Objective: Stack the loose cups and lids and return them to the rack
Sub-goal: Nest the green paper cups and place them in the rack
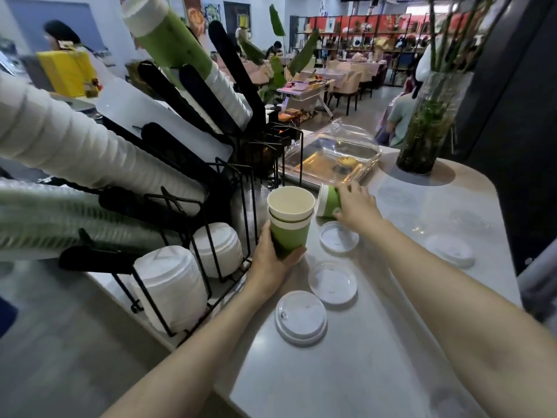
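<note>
My left hand [272, 260] is wrapped around the lower part of a stack [290, 220] of two nested paper cups, green with a white band under the rim and cream inside. The stack stands nearly upright above the counter [346, 372], mouth up, its long axis tipped a little toward the rack [211, 230] just to its left. My right hand [357, 206] is closed over a third cup [329, 203], same green and white. This one lies on its side on the counter just right of the stack, long axis roughly level, rim facing left toward the stack, base hidden under my palm. Four white lids are loose on the counter: one [339, 237] just below my right hand, one [333, 282] nearer me, another [300, 318] nearest me, and one [452, 250] well off to the right. The rack holds slanted cup sleeves above and rows of white lids below.
</note>
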Demonstrator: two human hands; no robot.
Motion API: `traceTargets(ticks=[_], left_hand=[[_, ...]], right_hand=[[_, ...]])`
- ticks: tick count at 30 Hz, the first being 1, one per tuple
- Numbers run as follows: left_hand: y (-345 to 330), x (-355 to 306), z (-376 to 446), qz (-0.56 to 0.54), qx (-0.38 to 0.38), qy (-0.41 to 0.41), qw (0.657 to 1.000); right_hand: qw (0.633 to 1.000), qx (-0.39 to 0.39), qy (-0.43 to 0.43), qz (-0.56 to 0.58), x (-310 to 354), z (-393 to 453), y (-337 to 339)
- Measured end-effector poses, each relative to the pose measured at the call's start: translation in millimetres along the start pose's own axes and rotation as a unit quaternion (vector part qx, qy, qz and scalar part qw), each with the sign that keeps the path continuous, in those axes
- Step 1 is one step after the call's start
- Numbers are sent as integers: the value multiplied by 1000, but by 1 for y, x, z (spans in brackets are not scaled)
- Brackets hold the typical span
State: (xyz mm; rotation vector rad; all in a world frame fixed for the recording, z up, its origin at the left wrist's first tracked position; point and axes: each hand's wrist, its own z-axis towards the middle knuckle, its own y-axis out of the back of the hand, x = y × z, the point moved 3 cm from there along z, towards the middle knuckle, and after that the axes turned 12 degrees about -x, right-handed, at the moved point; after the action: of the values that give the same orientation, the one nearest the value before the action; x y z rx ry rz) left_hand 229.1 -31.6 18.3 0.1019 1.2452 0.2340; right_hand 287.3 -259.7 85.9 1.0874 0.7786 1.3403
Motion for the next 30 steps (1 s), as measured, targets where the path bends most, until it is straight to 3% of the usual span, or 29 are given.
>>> traceTargets(ticks=[14,20,24,30], left_hand=[[-2,1,-4,-6,-17,15,1000],[-1,0,-5,-5,-19,14,1000],[1,-3,-6,-7,-20,8,1000],[2,-3,-8,-3,-15,8,1000]], right_hand=[[999,-10,49,19,-8,-8,5],[984,-121,-6,127,-6,-9,24],[951,-152,-19,267,8,-9,48],[846,-155,-73,505,31,-16,86]])
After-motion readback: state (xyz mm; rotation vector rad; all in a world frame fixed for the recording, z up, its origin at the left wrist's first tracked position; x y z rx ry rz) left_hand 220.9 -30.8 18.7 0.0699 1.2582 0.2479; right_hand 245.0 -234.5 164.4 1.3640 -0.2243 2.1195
